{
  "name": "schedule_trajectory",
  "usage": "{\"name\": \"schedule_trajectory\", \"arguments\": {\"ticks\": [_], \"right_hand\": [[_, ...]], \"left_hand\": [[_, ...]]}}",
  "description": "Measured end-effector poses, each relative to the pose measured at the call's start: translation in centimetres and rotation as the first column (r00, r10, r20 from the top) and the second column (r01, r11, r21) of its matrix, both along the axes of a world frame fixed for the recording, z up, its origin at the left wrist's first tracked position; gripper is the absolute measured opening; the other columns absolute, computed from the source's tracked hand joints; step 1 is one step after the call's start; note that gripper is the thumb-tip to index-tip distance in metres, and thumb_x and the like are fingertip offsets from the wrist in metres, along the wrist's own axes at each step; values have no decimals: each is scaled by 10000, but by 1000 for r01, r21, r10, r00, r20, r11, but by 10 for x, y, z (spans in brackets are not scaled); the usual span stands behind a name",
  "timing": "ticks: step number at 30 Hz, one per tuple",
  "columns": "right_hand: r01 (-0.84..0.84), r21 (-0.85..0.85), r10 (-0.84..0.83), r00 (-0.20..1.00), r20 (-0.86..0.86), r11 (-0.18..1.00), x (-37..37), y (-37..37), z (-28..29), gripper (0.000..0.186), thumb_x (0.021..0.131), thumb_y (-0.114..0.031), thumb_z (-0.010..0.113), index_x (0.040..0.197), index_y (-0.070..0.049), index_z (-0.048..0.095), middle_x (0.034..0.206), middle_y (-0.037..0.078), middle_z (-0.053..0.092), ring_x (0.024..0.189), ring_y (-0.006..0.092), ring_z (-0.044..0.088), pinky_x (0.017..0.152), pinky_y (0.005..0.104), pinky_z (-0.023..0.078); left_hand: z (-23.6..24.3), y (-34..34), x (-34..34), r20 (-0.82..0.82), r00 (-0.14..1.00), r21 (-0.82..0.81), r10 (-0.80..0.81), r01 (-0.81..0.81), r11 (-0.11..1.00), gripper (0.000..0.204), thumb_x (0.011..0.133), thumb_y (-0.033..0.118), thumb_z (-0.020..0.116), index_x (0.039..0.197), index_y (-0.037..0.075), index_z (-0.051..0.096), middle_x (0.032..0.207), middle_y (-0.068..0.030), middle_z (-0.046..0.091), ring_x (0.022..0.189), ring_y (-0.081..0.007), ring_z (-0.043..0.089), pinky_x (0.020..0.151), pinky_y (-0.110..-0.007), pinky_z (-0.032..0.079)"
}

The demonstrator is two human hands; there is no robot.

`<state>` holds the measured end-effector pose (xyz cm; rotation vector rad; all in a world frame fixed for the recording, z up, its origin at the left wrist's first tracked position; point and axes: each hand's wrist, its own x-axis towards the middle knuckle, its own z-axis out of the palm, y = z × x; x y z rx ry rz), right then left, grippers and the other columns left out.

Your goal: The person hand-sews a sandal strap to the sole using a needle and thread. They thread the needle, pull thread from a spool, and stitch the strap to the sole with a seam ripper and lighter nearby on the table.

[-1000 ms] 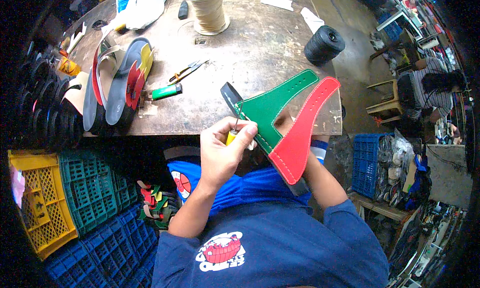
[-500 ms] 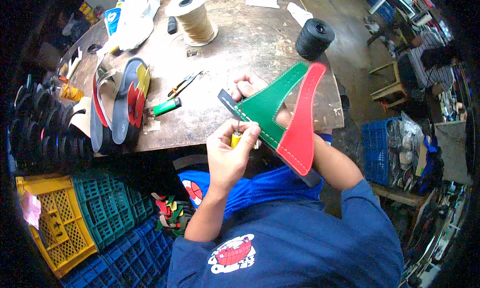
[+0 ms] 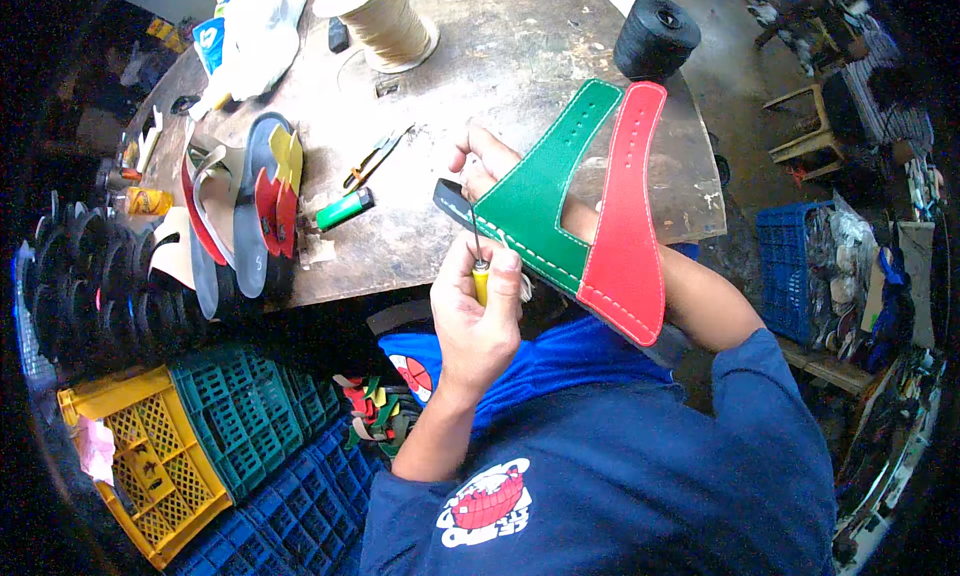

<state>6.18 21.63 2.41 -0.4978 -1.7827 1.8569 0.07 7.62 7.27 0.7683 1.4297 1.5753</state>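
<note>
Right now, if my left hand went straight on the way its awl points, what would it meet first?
The awl in your left hand would likely meet the dark sole beside the green strap first, though depth there is unclear.

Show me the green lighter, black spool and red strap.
Green lighter (image 3: 340, 210), head view: middle of its body.
Black spool (image 3: 653, 46), head view: wound side.
Red strap (image 3: 628, 234), head view: broad front face.

A worn brown wooden desk (image 3: 530, 61) occupies upper centre; a tan open-framed stool (image 3: 808, 153) stands right, on grey-brown floor (image 3: 735, 86).
</note>
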Motion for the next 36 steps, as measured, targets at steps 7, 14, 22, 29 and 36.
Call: {"name": "schedule_trajectory", "arguments": {"ticks": [7,14,22,29,36], "right_hand": [[-40,-300,78,990,116,953,-9,10,-10,157,1021,-205,472,1040,-50,469,808,40,554,708,169,578,632,308,490],[-260,592,43,934,354,763,-15,-6,-6,429,837,-303,662,1159,-53,528,871,194,668,834,309,680,735,457,532],[-387,677,157,913,377,626,-8,-2,32,222,967,-195,550,1143,-63,586,929,204,667,873,380,665,794,516,503],[-524,682,150,835,529,510,55,-3,29,189,918,-213,661,1084,-121,667,898,95,632,953,270,597,898,411,428],[-454,726,191,888,419,517,57,2,6,395,787,-25,593,1079,-229,762,847,55,587,916,254,567,868,395,408]], "left_hand": [[-1,2,-14,-47,997,-50,-68,66,997,243,1057,310,487,993,78,523,687,-11,590,501,-34,456,458,-170,347],[-10,-52,-40,-75,997,-110,26,-34,993,251,1079,324,418,1059,75,444,740,-69,589,507,-75,461,470,-209,379],[-12,-97,-65,-408,911,-317,-66,-74,946,151,1015,47,509,1123,13,609,879,-37,619,627,-42,507,559,-193,426],[9,-56,-77,-851,399,-300,-341,163,940,151,865,20,668,1002,66,711,894,-114,638,786,-278,665,721,-341,526],[26,-29,-95,-789,231,-512,-569,265,817,140,879,79,652,995,88,729,923,-113,649,866,-310,674,783,-386,525]]}}
